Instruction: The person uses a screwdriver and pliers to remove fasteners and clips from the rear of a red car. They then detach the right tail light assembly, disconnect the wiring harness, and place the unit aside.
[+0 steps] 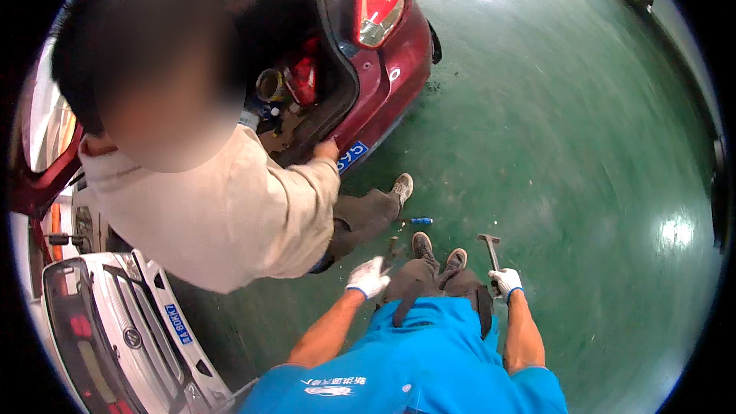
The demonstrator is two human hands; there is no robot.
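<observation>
While hands (368, 278) (506, 282) are apart — gloved, right gripping hammer (493, 255)

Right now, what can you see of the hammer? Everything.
The hammer has a dull grey-brown head set crosswise on a slim, straight greyish handle; the head looks metal, the handle's material is unclear. The white-gloved right hand closes around the handle's near end, hiding it. The head points away from the wearer, right of their shoes, against green floor.
</observation>
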